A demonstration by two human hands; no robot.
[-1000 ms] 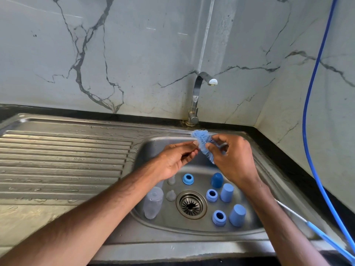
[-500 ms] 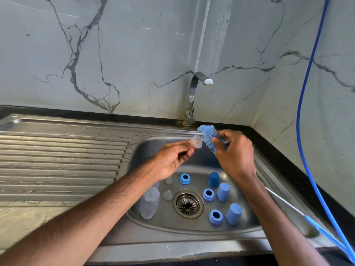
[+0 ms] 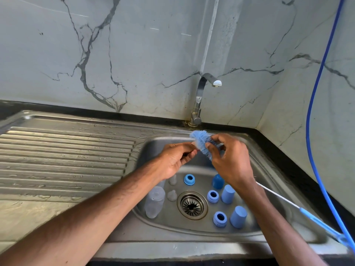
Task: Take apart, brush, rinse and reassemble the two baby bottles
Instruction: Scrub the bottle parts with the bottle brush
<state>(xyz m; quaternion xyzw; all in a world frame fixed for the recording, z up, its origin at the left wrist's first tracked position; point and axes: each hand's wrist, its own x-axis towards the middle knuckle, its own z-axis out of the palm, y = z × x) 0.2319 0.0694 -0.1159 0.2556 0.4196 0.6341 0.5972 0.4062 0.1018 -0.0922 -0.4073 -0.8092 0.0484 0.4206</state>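
Over the sink basin (image 3: 269, 169), my right hand (image 3: 228, 160) grips the blue bristle head of a long bottle brush (image 3: 200, 140); its white wire and blue handle (image 3: 315, 219) trail to the lower right. My left hand (image 3: 176, 160) pinches a small clear teat, almost hidden by its fingers, against the bristles. On the basin floor lie a clear bottle (image 3: 154, 201), two clear teats (image 3: 172, 195), three blue collar rings (image 3: 189, 179) and three blue caps (image 3: 238, 216).
A steel tap (image 3: 201, 96) rises behind the basin, with no water running. A wet ribbed drainboard (image 3: 67, 154) spreads to the left. The drain strainer (image 3: 192, 205) sits mid-basin. A blue hose (image 3: 315, 104) hangs down the right wall.
The brush head and the teat were apart half a second ago; now the bristles are back against the teat at my left fingertips. The parts in the basin have not moved.
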